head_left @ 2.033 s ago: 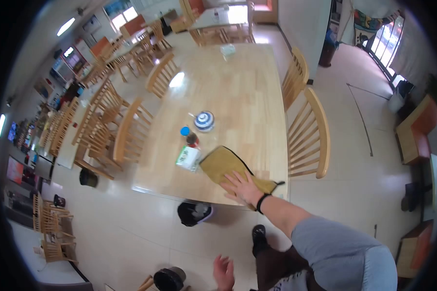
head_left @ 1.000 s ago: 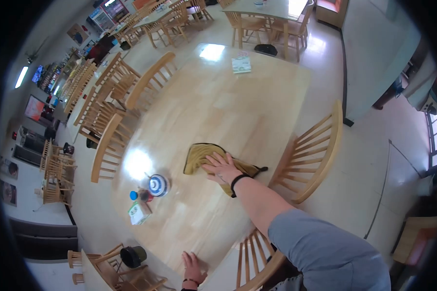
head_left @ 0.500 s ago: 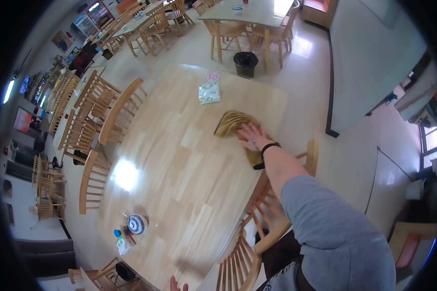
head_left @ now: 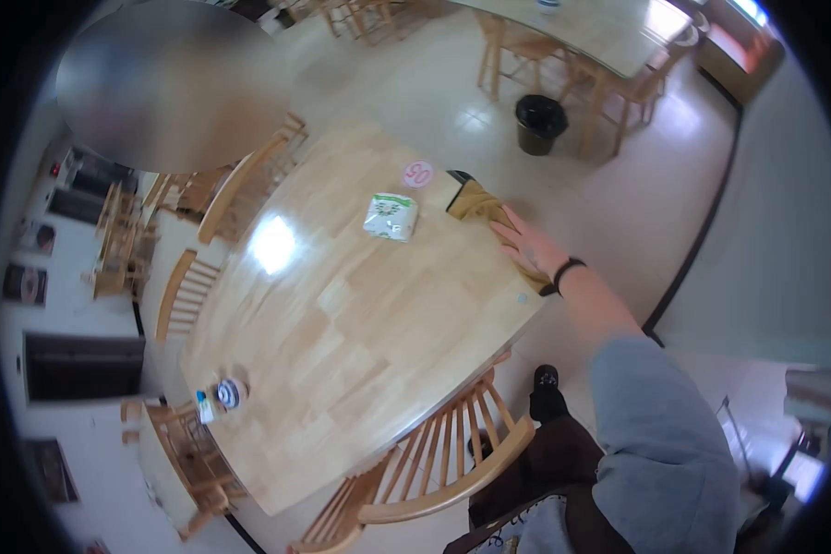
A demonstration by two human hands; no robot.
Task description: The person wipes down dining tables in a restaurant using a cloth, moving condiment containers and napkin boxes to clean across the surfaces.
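My right hand (head_left: 529,246) lies with its fingers stretched out on a yellow-brown cloth (head_left: 478,203). The cloth is bunched at the far right edge of a light wooden table (head_left: 342,314), and part of it is hidden under the hand. To the left of the cloth rests a white and green packet of tissues (head_left: 391,217). Beside the packet, a round pink "05" label (head_left: 418,174) is stuck to the tabletop. My left hand is out of view.
A blue and white pot (head_left: 232,393) and a small bottle (head_left: 205,406) stand at the table's near left end. Wooden chairs (head_left: 452,443) line both long sides. A black bin (head_left: 539,124) is on the floor beyond, and a pale partition (head_left: 757,249) rises at right.
My right hand and the cloth have moved from the tabletop to its far right edge. The view has turned and shifted, and my left hand has left it.
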